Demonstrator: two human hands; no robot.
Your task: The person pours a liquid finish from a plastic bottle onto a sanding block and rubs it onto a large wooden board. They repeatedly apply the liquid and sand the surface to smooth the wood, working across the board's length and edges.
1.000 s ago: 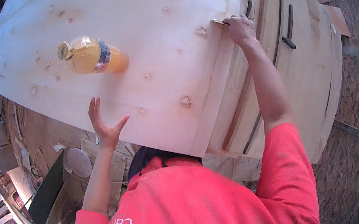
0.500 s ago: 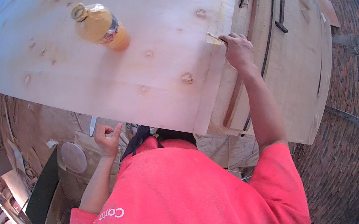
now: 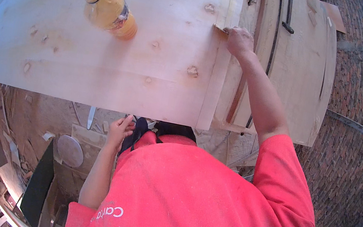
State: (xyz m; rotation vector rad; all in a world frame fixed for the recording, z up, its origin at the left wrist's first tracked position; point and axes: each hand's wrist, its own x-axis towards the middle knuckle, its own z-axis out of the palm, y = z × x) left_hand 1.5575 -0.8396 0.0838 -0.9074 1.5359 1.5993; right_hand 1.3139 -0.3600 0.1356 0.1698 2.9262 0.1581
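Note:
In my right hand (image 3: 240, 41) is a thin, light-coloured stick-like tool (image 3: 221, 28), pinched between the fingers. Its tip points left and meets the pale strip along the right side of a large plywood sheet (image 3: 156, 95); its exact kind is too small to make out. My left hand (image 3: 120, 132) hangs just off the near edge of the sheet, fingers loosely bent and thumb raised, with nothing visible in it. A clear plastic bottle (image 3: 112, 13) of yellow-orange liquid, uncapped and labelled, stands on the sheet left of my right hand.
Right of the sheet lies a wooden panel (image 3: 300, 85) with dark handle-like pieces (image 3: 288, 16). A brick surface (image 3: 360, 94) runs along the right. Below left are a round pale disc (image 3: 70, 151), a dark green board (image 3: 38, 186) and scattered scraps.
My right hand and the tool have shifted slightly away from me along the strip. The left hand has moved right and up, turning, with its fingers less tightly curled.

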